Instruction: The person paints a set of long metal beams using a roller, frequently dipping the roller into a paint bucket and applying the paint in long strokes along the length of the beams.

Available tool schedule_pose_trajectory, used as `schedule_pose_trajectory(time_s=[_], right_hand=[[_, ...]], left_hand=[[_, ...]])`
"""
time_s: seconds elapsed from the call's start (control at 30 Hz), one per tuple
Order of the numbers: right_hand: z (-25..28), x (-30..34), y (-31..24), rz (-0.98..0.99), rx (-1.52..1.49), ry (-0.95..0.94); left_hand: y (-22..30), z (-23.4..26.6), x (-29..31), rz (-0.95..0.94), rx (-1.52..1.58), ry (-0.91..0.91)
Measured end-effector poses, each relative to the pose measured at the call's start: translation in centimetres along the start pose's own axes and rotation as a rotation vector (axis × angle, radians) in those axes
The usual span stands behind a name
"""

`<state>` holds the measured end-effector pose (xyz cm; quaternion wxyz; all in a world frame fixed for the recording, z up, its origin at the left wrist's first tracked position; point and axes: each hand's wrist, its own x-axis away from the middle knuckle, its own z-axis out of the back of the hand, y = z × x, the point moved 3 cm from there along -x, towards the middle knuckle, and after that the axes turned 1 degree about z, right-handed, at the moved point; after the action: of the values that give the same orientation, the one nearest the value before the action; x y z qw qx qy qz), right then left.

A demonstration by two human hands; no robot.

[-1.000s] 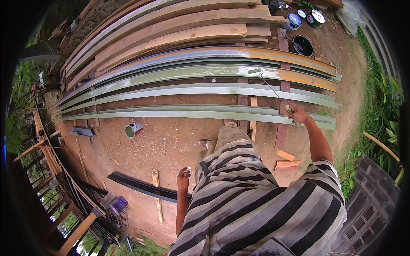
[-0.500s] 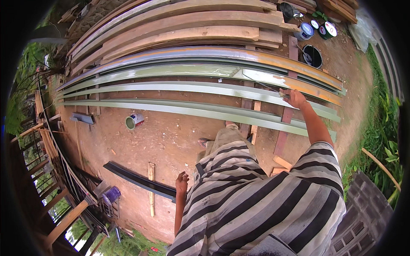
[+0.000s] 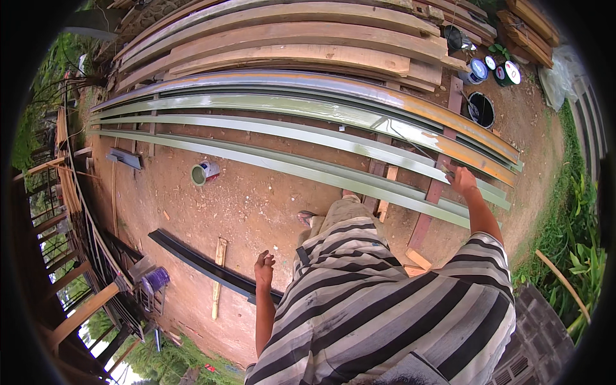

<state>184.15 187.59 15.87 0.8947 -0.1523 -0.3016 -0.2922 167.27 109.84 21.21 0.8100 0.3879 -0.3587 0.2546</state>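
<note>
My right hand (image 3: 463,181) is closed round the handle of a paint roller. The roller's thin wire frame (image 3: 414,146) runs up and left to its head (image 3: 380,122), which rests on a long steel beam (image 3: 333,114). This beam is glossy pale green along most of its length and bare orange-brown toward its right end. Between my hand and that beam lie pale green beams (image 3: 289,133). My left hand (image 3: 264,268) hangs by my left side, fingers loosely bent and apart, with nothing in it.
A grey and rusty beam (image 3: 308,79) and stacked timber (image 3: 289,38) lie beyond. A black bucket (image 3: 480,110) and paint pails (image 3: 476,72) stand far right. A paint can (image 3: 200,173) lies left. A dark steel channel (image 3: 192,260) is near my left hand.
The roller head has shifted a little to the right along the beam. My right hand has moved right and nearer to me. My left hand has risen slightly; the whole view has tilted.
</note>
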Motion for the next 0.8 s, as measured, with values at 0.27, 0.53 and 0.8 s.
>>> schedule_pose_trajectory(time_s=[0.27, 0.53, 0.8], right_hand=[[0.7, -1.2, -7.1, 0.115, -0.003, 0.019], [-1.2, -3.4, -21.0, 0.109, 0.007, 0.003], [0.4, 1.3, -9.1, 0.069, -0.074, -0.039]], left_hand=[[-5.5, -0.9, 0.9, 0.097, 0.083, -0.007], [-6.0, -2.2, 0.5, 0.124, 0.089, -0.044], [-4.0, -0.2, 0.2, 0.045, 0.17, 0.043]])
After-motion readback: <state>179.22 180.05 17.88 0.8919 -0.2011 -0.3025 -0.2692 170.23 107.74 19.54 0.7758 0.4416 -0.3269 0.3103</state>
